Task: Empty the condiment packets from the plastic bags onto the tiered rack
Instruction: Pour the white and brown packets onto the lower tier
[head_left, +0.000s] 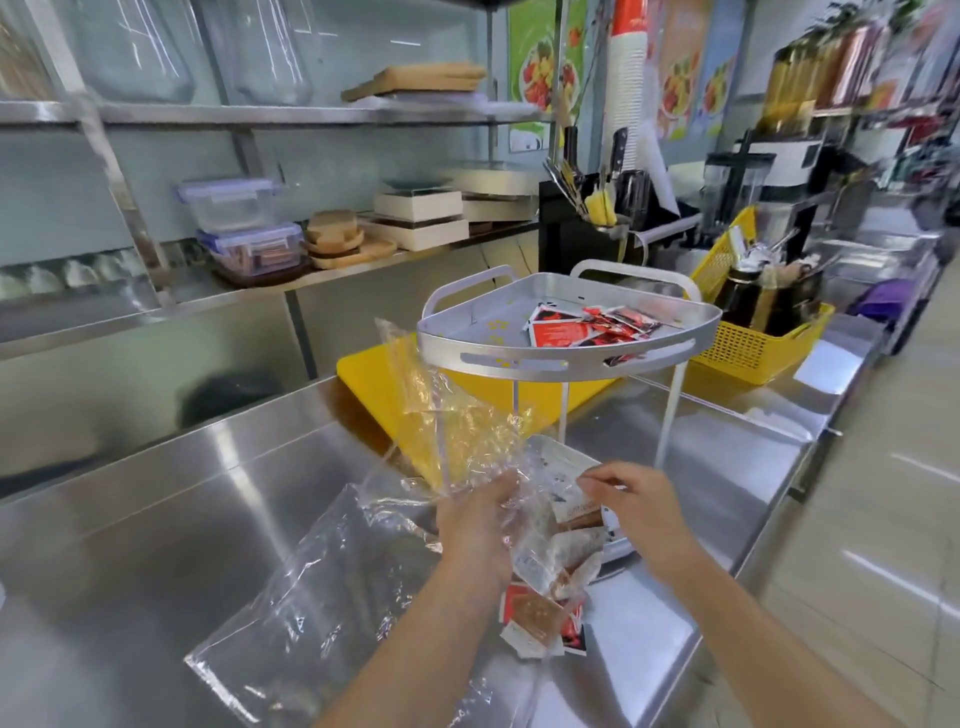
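Note:
A grey two-tier corner rack (524, 358) stands on the steel counter. Its top tier holds several red condiment packets (582, 325). My left hand (475, 535) grips a crumpled clear plastic bag (452, 415) that rises in front of the rack. Brown and white packets (561, 556) lie in the lower tier (558, 452), partly under the bag. My right hand (636, 501) hovers over them, fingers pinching at a packet. More packets (540, 618) spill on the counter by the rack's front. Another clear bag (322, 608) lies flat on the counter at my left.
A yellow cutting board (379, 384) lies under and behind the rack. A yellow basket (753, 348) with utensils stands to the right. A black knife block (587, 228) and shelves with food containers (249, 244) are behind. The counter edge runs along the right.

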